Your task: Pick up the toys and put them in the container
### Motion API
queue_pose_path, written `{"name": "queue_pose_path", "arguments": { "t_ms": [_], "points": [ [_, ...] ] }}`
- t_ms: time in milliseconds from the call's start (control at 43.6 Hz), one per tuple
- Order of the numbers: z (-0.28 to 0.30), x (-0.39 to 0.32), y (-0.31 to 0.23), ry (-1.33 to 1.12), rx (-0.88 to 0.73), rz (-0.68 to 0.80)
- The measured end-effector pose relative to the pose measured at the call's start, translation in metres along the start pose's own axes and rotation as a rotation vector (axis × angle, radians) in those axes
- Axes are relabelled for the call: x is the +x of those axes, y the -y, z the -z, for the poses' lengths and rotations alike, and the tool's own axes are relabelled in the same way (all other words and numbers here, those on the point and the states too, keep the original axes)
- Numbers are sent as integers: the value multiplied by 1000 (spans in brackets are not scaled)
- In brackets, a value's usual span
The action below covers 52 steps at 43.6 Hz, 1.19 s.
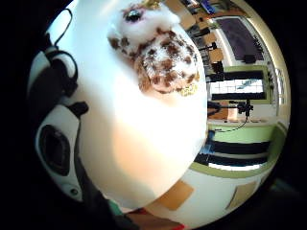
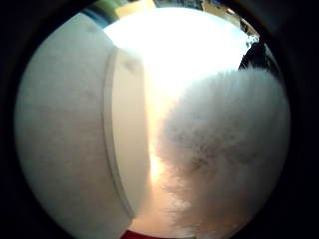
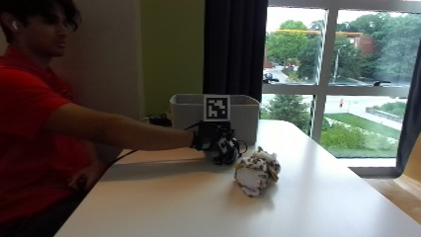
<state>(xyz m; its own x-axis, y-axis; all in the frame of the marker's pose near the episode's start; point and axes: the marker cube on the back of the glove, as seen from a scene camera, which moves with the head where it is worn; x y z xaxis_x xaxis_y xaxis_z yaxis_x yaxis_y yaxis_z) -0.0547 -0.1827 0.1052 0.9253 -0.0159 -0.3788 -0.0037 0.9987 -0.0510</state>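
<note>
**Gloved hand beside spotted toy**

Outside view: the right hand (image 3: pixel 216 143) hovers over the white tabletop (image 3: pixel 197 202), before the grey container (image 3: pixel 243 116). Its fingers cannot be made out. A spotted plush toy (image 3: pixel 256 173) lies just beside it.

Little-finger palm view: the toy (image 1: pixel 158 52) lies on the tabletop.

Thumb palm view: white fur (image 2: pixel 224 149) is close to the palm.

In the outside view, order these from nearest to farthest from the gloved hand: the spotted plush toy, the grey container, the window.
1. Spotted plush toy: on the table beside the gloved right hand.
2. Grey container: just behind the hand.
3. Window: beyond the table.
</note>
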Motion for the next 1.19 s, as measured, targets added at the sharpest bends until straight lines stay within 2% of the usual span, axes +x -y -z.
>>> {"name": "queue_pose_path", "arguments": {
  "t_ms": [138, 253, 459, 551, 689, 804, 895, 1033, 1194],
  "points": [
    [0, 5, 1, 23, 54, 3],
    [-2, 13, 10, 20, 107, -165],
    [-4, 16, 3, 128, 162, 0],
    [0, 16, -1, 230, 167, -23],
    [7, 22, -8, 242, 142, -38],
    [46, 26, -17, 250, 219, -11],
    [83, 37, -23, 153, 285, -7],
    [150, 17, -32, 280, 385, 97],
    [209, -17, -36, 306, 477, 160]
  ]
}}
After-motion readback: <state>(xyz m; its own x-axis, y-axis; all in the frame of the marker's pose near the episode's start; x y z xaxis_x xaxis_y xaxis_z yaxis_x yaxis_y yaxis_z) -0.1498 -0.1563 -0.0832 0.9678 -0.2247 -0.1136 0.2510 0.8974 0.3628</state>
